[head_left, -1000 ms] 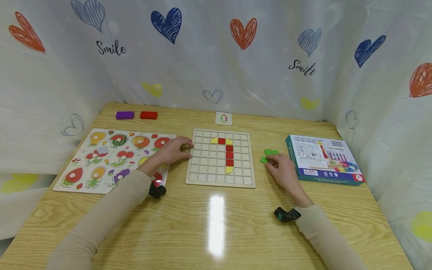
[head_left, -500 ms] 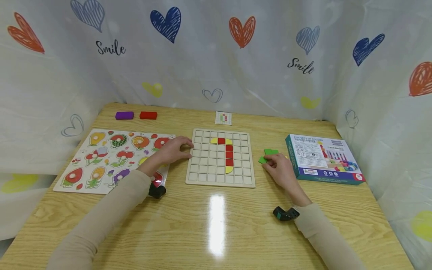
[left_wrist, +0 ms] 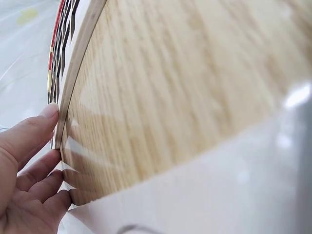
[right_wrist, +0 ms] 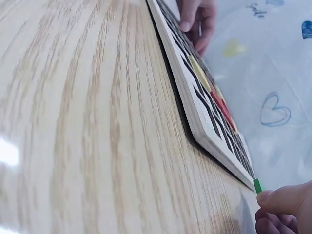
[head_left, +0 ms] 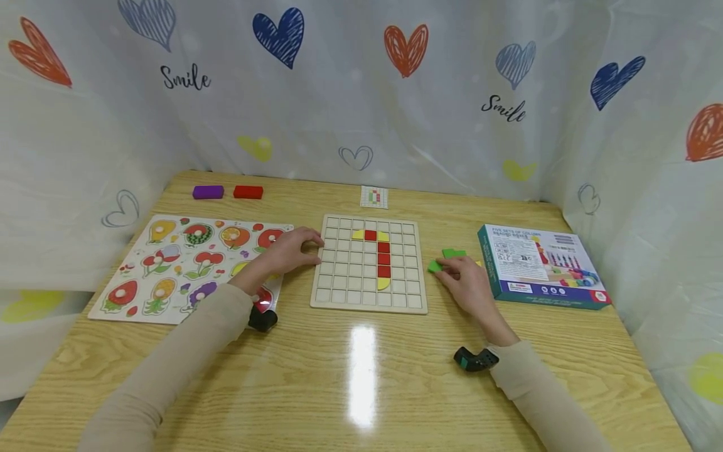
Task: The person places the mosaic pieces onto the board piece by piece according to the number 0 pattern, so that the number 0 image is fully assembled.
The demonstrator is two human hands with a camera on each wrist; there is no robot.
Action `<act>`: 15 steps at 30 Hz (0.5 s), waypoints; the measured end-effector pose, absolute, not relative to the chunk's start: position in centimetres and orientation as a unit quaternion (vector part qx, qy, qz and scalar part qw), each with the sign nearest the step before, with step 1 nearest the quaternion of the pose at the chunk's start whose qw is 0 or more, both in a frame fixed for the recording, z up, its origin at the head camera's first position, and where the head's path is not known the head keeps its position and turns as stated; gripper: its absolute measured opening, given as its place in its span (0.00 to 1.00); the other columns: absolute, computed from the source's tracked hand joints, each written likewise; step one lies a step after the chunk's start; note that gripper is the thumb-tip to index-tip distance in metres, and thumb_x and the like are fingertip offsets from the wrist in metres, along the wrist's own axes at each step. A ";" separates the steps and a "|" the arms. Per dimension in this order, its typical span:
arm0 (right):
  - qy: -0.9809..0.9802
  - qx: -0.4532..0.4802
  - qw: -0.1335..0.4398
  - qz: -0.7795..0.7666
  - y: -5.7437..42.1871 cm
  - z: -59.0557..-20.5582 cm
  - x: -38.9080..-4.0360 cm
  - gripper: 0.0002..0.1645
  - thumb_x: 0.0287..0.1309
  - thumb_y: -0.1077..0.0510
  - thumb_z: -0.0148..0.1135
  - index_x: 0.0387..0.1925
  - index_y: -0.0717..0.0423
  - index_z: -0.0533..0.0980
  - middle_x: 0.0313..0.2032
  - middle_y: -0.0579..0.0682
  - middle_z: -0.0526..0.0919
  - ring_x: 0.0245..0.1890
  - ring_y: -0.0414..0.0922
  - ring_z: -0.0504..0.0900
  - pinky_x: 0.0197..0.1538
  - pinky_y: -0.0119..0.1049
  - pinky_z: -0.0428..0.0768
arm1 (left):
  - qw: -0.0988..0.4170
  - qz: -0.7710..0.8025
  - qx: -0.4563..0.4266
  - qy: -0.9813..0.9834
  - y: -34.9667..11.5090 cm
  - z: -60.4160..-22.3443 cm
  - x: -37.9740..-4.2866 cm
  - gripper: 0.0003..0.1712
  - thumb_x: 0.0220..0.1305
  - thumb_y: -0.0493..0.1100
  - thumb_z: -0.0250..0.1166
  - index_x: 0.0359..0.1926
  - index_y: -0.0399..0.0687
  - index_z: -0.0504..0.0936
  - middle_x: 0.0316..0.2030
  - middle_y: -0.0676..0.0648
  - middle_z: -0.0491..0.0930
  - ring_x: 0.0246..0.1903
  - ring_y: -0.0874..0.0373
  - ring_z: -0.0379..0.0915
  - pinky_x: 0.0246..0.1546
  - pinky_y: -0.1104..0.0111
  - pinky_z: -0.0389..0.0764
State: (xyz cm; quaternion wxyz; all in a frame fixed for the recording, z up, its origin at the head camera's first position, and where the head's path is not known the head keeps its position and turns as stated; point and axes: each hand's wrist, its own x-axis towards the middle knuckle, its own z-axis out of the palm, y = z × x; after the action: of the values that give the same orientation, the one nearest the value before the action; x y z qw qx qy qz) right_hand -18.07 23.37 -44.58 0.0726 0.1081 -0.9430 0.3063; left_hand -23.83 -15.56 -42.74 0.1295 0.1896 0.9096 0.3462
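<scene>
green tile [head_left: 433, 266] | pinched at right fingers' [head_left: 453, 263] tips | near grid board [head_left: 353, 302]

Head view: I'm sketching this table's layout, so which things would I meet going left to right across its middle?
Fruit puzzle board, grid board, green piece pinched by the right hand, other green pieces, printed box.

The pale board [head_left: 354, 282] is showing a grid, red squares [head_left: 384, 259] and yellow pieces [head_left: 384, 284]; right of it, tiles [head_left: 454, 253] are showing green and a box [head_left: 542, 267] is mixing teal, purple and white; left of it, a puzzle [head_left: 189, 252] is displaying multicoloured fruit [head_left: 198, 235]; behind it, a white curtain [head_left: 339, 107] is bearing red, blue and yellow hearts [head_left: 407, 50]
</scene>
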 end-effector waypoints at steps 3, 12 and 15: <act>-0.935 0.111 0.061 0.331 22.5 -44.1 -17.8 0.18 0.62 0.59 0.66 0.52 0.60 0.81 0.45 0.59 0.79 0.42 0.53 0.82 0.45 0.48 0.80 | 0.131 0.343 0.189 0.911 -15.6 -42.7 -23.8 0.19 0.62 0.41 0.69 0.54 0.41 0.80 0.64 0.39 0.69 0.67 0.43 0.59 0.68 0.50 0.59; -0.915 0.172 0.015 0.364 18.8 -43.5 -17.4 0.18 0.60 0.61 0.67 0.52 0.59 0.82 0.47 0.55 0.79 0.43 0.47 0.81 0.46 0.41 0.82 | 0.130 0.340 0.190 0.912 -15.6 -42.9 -24.0 0.20 0.62 0.41 0.69 0.54 0.41 0.80 0.64 0.39 0.69 0.66 0.44 0.60 0.68 0.51 0.60; -0.913 0.183 -0.006 0.365 17.5 -43.3 -17.3 0.17 0.59 0.61 0.67 0.51 0.58 0.82 0.46 0.52 0.80 0.42 0.45 0.80 0.46 0.39 0.82 | 0.128 0.340 0.195 0.911 -15.6 -42.9 -24.0 0.20 0.62 0.41 0.69 0.54 0.41 0.79 0.64 0.39 0.69 0.66 0.43 0.61 0.67 0.51 0.61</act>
State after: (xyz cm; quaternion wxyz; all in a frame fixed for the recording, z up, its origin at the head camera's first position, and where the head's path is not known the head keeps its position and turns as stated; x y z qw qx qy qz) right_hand -17.27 17.45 -43.30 -0.0063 0.1832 -0.9129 0.3647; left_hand -24.02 -15.62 -42.87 0.1284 0.1946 0.9110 0.3401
